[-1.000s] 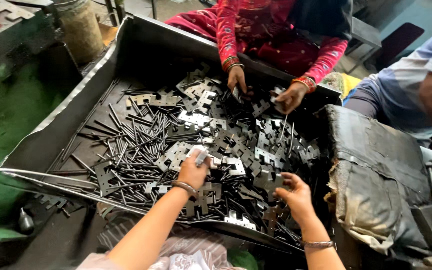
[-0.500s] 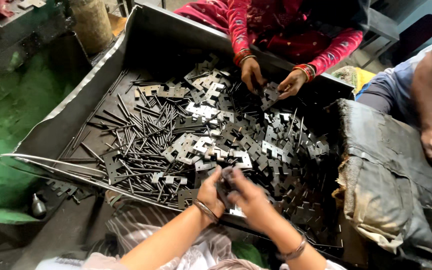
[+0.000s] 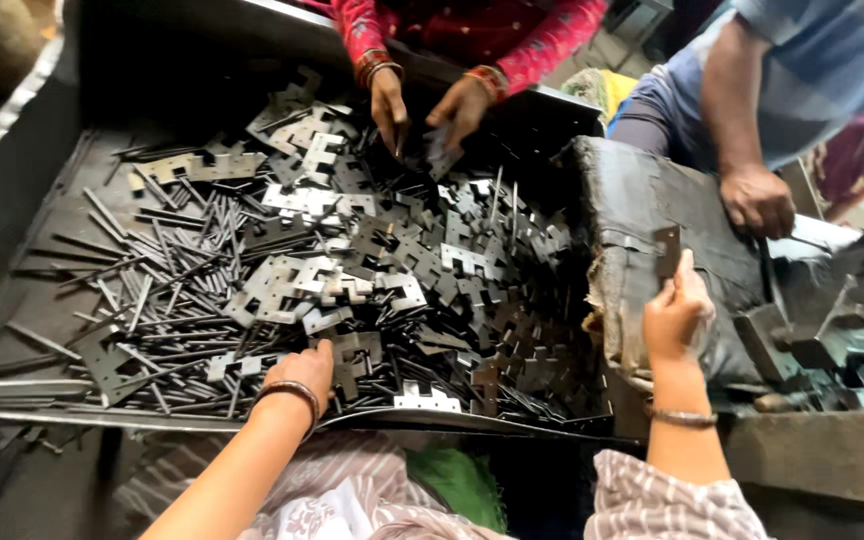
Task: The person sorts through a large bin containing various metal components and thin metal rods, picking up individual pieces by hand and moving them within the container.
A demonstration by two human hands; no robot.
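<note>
The left hand (image 3: 304,372) lies low at the near rim of the metal tray (image 3: 42,200), fingers curled down into the heap of notched metal plates (image 3: 352,280); whether it grips one cannot be told, since the fingertips are buried among them. The right hand (image 3: 674,318) is raised over the dark padded block (image 3: 652,230) to the right of the tray, thumb and fingers pinched narrowly on one small metal plate (image 3: 666,250), held upright just above the block's top.

Thin metal rods (image 3: 167,290) lie mixed with the plates on the tray's left half, where some bare floor shows near the left wall. The plates are piled thickest against the block.

Across the tray, another person's two hands (image 3: 427,105) in red sleeves pick at the far side of the heap. A third person's hand (image 3: 757,200) rests on the block's far right end. The machinery right of the block is blurred and hard to make out.
</note>
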